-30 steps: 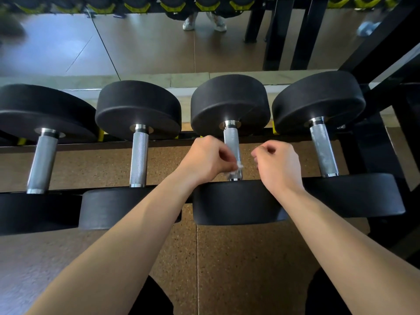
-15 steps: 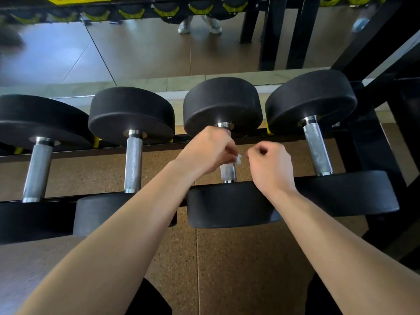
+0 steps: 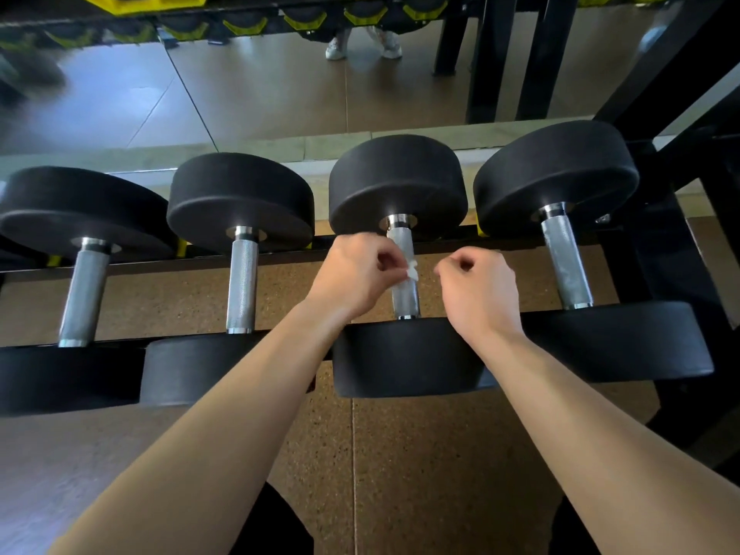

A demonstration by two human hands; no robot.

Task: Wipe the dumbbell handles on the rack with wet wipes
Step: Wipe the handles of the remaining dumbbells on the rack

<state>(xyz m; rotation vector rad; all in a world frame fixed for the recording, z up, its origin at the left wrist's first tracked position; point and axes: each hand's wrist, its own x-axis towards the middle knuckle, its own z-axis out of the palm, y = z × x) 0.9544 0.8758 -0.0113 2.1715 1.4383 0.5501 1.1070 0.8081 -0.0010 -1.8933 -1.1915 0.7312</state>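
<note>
Four black dumbbells [image 3: 240, 194] lie side by side across the rack [image 3: 288, 256], bars running away from the person. The landmark is the handle [image 3: 405, 294] of the third dumbbell from the left, knurled steel.

The left hand [image 3: 356, 274] is against the handle's left side, about mid-length. Its fingers are curled, and thumb and fingertips pinch a small white wipe [image 3: 412, 270]. The wipe is bunched up and touches the handle's right edge, in its far half.

The right hand [image 3: 480, 290] is just right of the handle with its fingers curled into a loose fist. Nothing shows in it. There is a small gap between it and the wipe, and it looks clear of the handle. Its wrist is over the near head of the same dumbbell. The hands are apart, close together, with the handle between them.

Two dumbbells sit left of the handle and one sits right of it, none touched. Speckled brown floor [image 3: 400, 454] lies below and nearer than the handle. A mirror [image 3: 260, 86] beyond the handle reflects yellow-trimmed weights and white shoes. A black frame post [image 3: 680, 66] stands far right of the handle.
</note>
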